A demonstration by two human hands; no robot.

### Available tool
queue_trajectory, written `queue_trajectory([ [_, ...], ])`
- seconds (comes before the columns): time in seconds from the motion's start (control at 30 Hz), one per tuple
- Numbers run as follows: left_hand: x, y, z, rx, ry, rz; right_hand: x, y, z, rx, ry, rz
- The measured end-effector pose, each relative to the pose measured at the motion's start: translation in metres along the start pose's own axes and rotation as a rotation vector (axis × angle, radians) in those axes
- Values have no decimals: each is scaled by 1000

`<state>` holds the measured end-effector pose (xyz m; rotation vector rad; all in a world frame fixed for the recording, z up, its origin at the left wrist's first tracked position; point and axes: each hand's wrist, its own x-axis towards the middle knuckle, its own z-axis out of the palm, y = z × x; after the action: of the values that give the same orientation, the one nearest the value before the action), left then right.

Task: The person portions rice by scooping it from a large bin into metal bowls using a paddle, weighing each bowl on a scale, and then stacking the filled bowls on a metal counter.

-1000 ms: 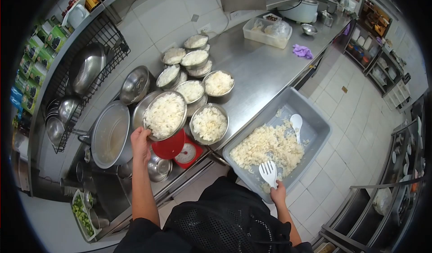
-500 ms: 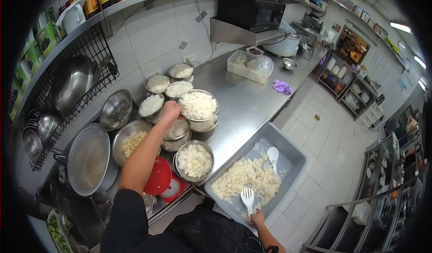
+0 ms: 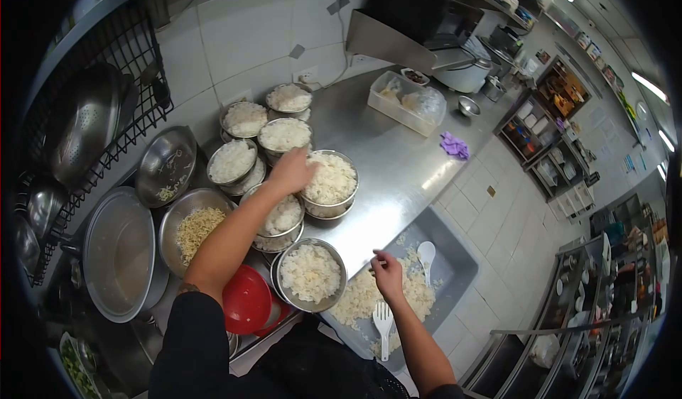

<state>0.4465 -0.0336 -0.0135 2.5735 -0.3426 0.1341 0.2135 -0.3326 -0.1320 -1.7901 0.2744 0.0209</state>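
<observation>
My left hand (image 3: pixel 291 172) reaches across the counter, its fingers stretched over the left rim of a metal bowl (image 3: pixel 329 199) heaped with white rice (image 3: pixel 332 177). That bowl rests on another one. My right hand (image 3: pixel 387 270) hovers above the near side of a grey tub (image 3: pixel 455 246), empty, with fingers loosely bent and apart. Inside the tub lie loose rice (image 3: pixel 359 298), a white slotted serving spoon (image 3: pixel 383 321) and a white rice paddle (image 3: pixel 426 257). Nearest me stands another rice bowl (image 3: pixel 310 274); more filled bowls (image 3: pixel 285 135) are stacked behind my left hand.
A red dish (image 3: pixel 245 301) sits below my left forearm. To the left are a bowl of chopped pale food (image 3: pixel 199 232), a large pot (image 3: pixel 121 257) and a tilted metal bowl (image 3: pixel 167 165). A plastic container (image 3: pixel 407 104) and purple cloth (image 3: pixel 454 145) lie farther along the counter.
My right hand has let go of the slotted spoon and risen toward the bowls. My left hand has moved from beside the heaped bowl to over its rim. The view has shifted.
</observation>
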Motion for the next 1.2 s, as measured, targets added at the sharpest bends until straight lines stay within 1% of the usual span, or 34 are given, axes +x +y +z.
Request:
queue_trajectory([
  [0.07,1,18,-6,23,-65,21,31,-39,33,187,-46,125],
  [0.1,0,30,-10,24,-60,15,49,-47,45,275,-104,183],
  [0.17,-1,50,-16,223,-270,-36,78,-66,71,378,-138,359],
  [0.2,-1,49,-10,218,-263,-40,88,-72,79,446,-161,419],
  [0.23,-1,48,-4,240,-302,-30,94,-81,86,513,-184,480],
  [0.27,0,46,1,264,-343,-18,100,-79,93,566,-231,457],
  [0.3,2,46,3,261,-340,-21,107,-70,99,561,-234,456],
  [0.37,5,46,7,274,-357,-31,118,-54,109,648,-153,528],
  [0.4,5,50,6,282,-373,-37,119,-52,112,676,-93,506],
  [0.43,6,52,6,277,-372,-42,121,-51,113,670,-96,507],
  [0.5,8,52,7,306,-432,-13,128,-49,114,660,-11,452],
  [0.57,10,48,14,272,-414,-17,132,-45,117,655,7,447],
  [0.63,17,48,21,253,-395,41,137,-52,118,717,106,426],
  [0.67,25,48,24,229,-400,53,140,-55,119,696,126,399],
  [0.77,48,56,26,189,-405,50,165,-58,113,676,132,368],
  [0.8,51,57,27,191,-356,69,175,-59,112,621,151,364],
  [0.83,56,57,27,195,-352,68,187,-59,111,624,147,361],
  [0.9,60,53,29,30,-184,12,210,-54,109,580,118,347],
  [0.93,55,56,12,-66,-149,15,224,-48,109,589,110,310],
  [0.97,56,45,13,-54,-160,12,239,-43,109,607,47,284],
  [1.03,53,20,9,-719,-56,44,264,-47,118,585,56,270],
  [1.07,47,14,4,-905,-45,-25,272,-54,125,566,142,278],
  [1.1,38,11,-14,-882,-46,-37,275,-69,133,546,222,288],
  [1.17,13,3,-51,-1371,-147,-229,305,-63,136,554,45,211],
  [1.2,1,-4,-62,-1413,-122,-221,306,-72,143,542,58,205],
])
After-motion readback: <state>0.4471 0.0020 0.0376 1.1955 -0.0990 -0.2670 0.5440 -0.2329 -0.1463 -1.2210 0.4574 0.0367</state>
